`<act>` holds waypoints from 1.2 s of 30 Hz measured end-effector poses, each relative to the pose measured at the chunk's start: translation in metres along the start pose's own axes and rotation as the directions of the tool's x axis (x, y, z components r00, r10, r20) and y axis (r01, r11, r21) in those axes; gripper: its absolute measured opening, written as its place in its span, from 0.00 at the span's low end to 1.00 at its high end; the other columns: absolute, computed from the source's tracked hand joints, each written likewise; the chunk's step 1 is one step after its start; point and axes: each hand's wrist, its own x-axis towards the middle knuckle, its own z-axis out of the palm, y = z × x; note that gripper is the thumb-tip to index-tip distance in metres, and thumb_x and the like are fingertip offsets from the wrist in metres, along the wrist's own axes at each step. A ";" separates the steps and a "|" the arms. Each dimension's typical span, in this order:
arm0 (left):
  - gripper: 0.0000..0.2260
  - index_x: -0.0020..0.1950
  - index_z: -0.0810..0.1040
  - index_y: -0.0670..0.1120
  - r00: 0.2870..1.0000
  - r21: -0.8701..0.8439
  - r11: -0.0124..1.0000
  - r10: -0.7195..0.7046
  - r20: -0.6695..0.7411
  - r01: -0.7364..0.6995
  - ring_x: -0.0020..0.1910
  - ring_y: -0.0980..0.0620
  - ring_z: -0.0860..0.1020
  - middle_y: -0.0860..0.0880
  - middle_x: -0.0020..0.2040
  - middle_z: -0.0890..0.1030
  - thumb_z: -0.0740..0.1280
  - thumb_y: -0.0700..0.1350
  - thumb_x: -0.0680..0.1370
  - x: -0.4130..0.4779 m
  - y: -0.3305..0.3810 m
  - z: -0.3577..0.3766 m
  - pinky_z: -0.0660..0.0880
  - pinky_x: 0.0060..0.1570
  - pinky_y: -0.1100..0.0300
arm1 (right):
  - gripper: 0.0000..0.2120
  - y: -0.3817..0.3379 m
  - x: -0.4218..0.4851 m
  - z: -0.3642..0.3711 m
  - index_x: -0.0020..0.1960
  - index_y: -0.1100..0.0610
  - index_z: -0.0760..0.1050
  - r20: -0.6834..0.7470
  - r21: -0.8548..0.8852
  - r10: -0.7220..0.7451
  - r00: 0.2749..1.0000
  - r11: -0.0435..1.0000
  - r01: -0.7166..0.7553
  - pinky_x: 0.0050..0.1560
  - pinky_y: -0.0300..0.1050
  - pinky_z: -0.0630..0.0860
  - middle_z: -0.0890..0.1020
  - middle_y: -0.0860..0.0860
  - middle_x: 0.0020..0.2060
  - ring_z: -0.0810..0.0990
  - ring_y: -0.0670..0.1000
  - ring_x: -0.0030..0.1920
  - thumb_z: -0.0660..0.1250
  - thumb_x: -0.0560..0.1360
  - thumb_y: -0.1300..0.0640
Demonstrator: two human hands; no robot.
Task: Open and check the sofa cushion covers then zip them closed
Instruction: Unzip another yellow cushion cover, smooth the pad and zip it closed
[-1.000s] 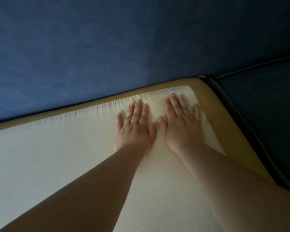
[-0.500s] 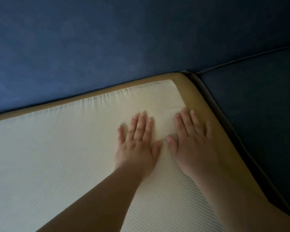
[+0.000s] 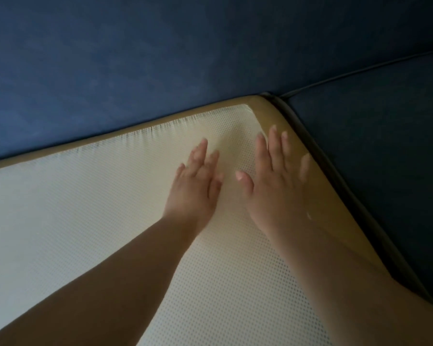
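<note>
A sofa cushion lies flat, its cream dotted mesh face up and a tan fabric border running round the far and right edges. Both my hands are flat near its far right corner. My left hand hovers or rests on the mesh with straight fingers, blurred. My right hand lies spread, palm down, its outer fingers over the tan border. Neither hand holds anything. No zip is visible.
The dark blue sofa back rises behind the cushion. A second dark blue seat cushion with a piped edge sits to the right, against the tan border.
Both hands have slid back from the far corner towards me and to the right, and drawn apart. The right hand now reaches the tan border.
</note>
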 end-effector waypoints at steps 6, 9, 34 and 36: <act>0.28 0.76 0.33 0.57 0.990 0.339 0.934 -0.133 0.039 0.112 0.73 0.57 0.29 0.55 0.77 0.32 0.34 0.64 0.78 -0.089 -0.047 0.005 0.32 0.73 0.49 | 0.34 -0.019 -0.069 0.037 0.80 0.57 0.49 0.171 -0.080 -0.165 0.971 0.980 0.180 0.75 0.65 0.47 0.47 0.53 0.79 0.43 0.54 0.79 0.44 0.80 0.39; 0.28 0.75 0.34 0.59 0.982 0.260 0.954 -0.174 0.070 0.151 0.73 0.59 0.29 0.56 0.77 0.33 0.34 0.65 0.76 -0.087 -0.060 0.015 0.32 0.73 0.51 | 0.32 -0.031 -0.064 0.037 0.80 0.56 0.42 0.256 -0.098 -0.082 0.963 0.989 0.110 0.75 0.63 0.40 0.39 0.52 0.79 0.35 0.53 0.78 0.40 0.81 0.41; 0.26 0.78 0.42 0.55 0.897 0.181 0.908 -0.309 -0.317 0.377 0.76 0.55 0.35 0.56 0.76 0.34 0.41 0.59 0.81 -0.182 -0.203 -0.082 0.32 0.72 0.47 | 0.31 -0.253 -0.105 0.076 0.79 0.56 0.53 -0.019 0.092 -0.411 0.912 0.907 0.411 0.73 0.66 0.46 0.48 0.52 0.79 0.49 0.54 0.79 0.48 0.80 0.43; 0.28 0.79 0.44 0.57 0.913 0.221 0.886 -0.387 -0.129 0.407 0.75 0.58 0.34 0.59 0.75 0.35 0.39 0.61 0.79 -0.200 -0.230 -0.080 0.35 0.74 0.47 | 0.31 -0.276 -0.113 0.096 0.78 0.57 0.60 0.072 0.076 -0.436 0.897 0.899 0.431 0.73 0.66 0.51 0.55 0.52 0.79 0.55 0.54 0.78 0.47 0.79 0.42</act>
